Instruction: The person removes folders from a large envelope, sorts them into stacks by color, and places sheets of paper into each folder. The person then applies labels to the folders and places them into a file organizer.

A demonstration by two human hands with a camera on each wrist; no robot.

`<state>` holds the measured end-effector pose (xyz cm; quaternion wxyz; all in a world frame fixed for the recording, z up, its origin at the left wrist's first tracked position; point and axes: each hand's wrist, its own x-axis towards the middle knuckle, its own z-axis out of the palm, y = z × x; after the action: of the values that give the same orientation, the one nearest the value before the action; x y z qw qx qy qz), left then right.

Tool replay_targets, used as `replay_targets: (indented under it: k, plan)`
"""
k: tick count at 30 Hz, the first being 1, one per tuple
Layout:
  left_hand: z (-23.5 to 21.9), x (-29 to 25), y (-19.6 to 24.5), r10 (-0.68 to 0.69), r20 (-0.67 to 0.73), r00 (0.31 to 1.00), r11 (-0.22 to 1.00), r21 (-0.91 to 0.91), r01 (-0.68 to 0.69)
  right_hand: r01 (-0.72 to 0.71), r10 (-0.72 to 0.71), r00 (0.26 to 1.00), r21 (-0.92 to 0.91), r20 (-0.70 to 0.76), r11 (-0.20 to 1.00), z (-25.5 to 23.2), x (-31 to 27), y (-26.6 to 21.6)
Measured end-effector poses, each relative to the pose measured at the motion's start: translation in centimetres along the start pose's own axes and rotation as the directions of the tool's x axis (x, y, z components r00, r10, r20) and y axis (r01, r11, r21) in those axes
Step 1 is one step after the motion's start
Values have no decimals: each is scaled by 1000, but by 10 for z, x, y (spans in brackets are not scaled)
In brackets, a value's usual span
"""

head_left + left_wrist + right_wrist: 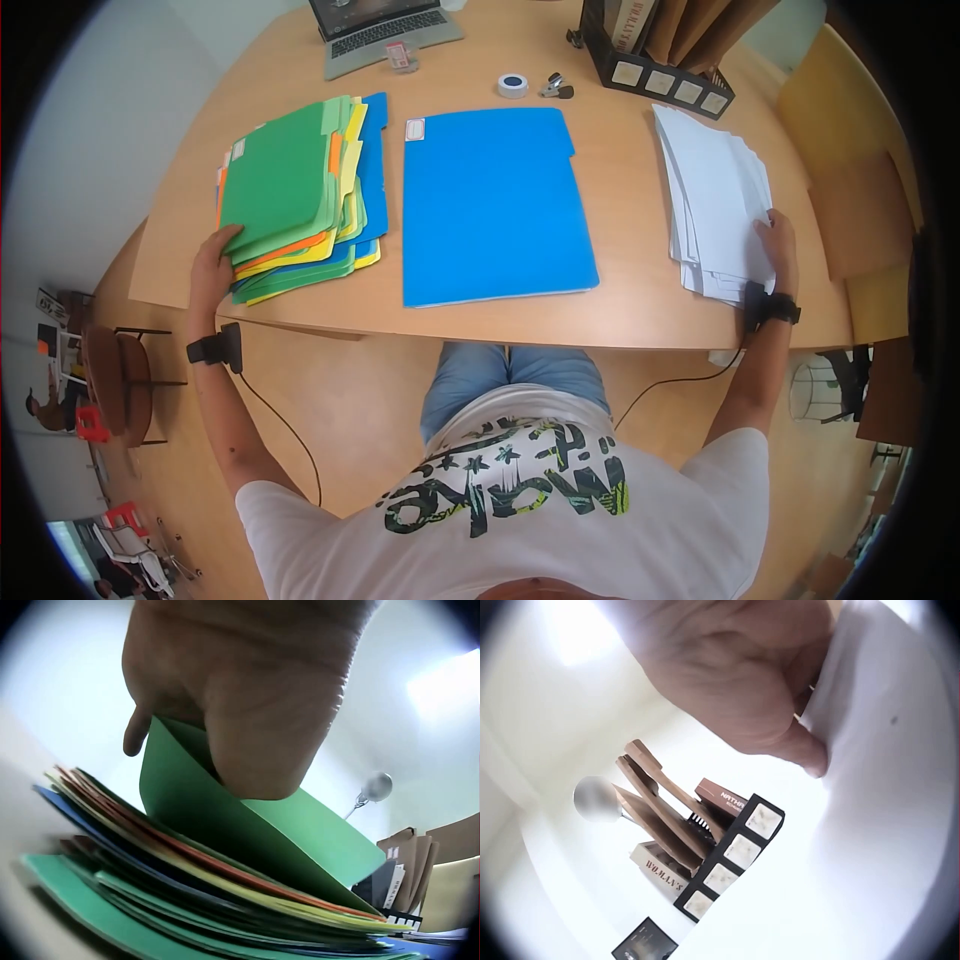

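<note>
The table (622,215) reaches beyond the fingers of both hands and bears everything in reach. To the right of the left hand's fingers and beyond them rises a many-coloured folder stack (374,200); its edges are uneven, so lifted whole it would be fairly heavy and apt to slide apart, and is best held from underneath at two opposite sides. A blue folder (490,210) lies flat between the two sets of fingers, touching neither; it looks smooth and fairly stiff, and either near corner offers a hold. Beyond the right fingers stands a black organizer (643,78) with brown files in it, and well beyond the left fingers is a laptop (390,38). A loose paper stack (710,190) extends leftward and away from the right fingers; limp and fanned, it should shift easily unless pinched through its full thickness. The top green folder (225,817) is thin and bendy, bowed up from the stack. The left hand (210,268) grips its near left edge, while the right hand (778,250) grips the papers' right edge, thumb on top. Smallest is a tape roll (513,94), beyond and between both hands' fingers.
</note>
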<state>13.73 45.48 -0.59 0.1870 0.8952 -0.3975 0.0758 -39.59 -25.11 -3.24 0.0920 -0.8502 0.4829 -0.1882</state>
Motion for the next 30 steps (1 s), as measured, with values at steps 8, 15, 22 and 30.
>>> replay_targets:
  k: [8, 15, 22, 30]
  plan:
    - [11, 3, 91, 148, -72, 986, 989, 21, -147, 223, -217, 969, 44, -117, 974, -17, -12, -68]
    - [61, 14, 248, 534, 149, 832, 845, -119, -521, 270, -601, 735, 678, 313, 683, 4, -38, -216]
    - [85, 22, 282, 484, 356, 799, 860, -26, -510, 102, -566, 667, 693, 485, 714, 67, -61, -263]
    - [85, 19, 276, 544, 260, 798, 838, -115, -533, -160, -464, 716, 769, 522, 618, 66, -61, -248]
